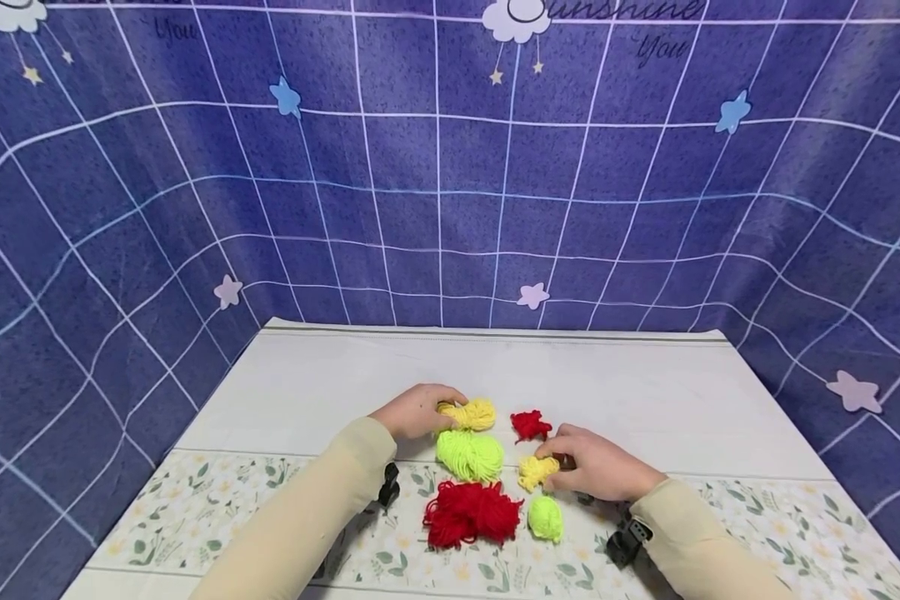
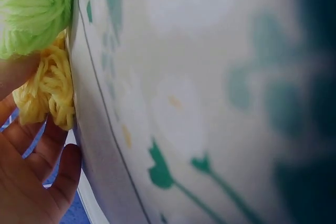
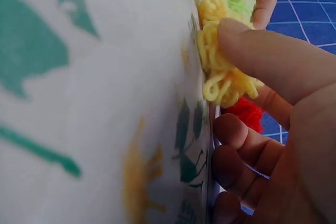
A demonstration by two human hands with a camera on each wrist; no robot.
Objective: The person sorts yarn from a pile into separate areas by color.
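My left hand (image 1: 418, 410) pinches the left end of a larger bundle of yellow yarn (image 1: 476, 414), thumb on one side and fingers on the other, as the left wrist view also shows. Between the thumb and index finger of my right hand (image 1: 600, 464) is a small yellow yarn bundle (image 3: 218, 61); the other fingers curl beside it near the table. Just in front of the larger yellow bundle lies a bright green yarn bundle (image 1: 470, 456). A small red yarn piece (image 1: 530, 425) sits behind the small yellow one, and a small green yarn ball (image 1: 545, 518) in front.
A big red yarn bundle (image 1: 471, 514) lies nearest my body, left of the small green ball. The white table (image 1: 330, 375) has a floral strip (image 1: 217, 508) along its front part. A dark blue gridded curtain (image 1: 472, 217) surrounds its back and sides.
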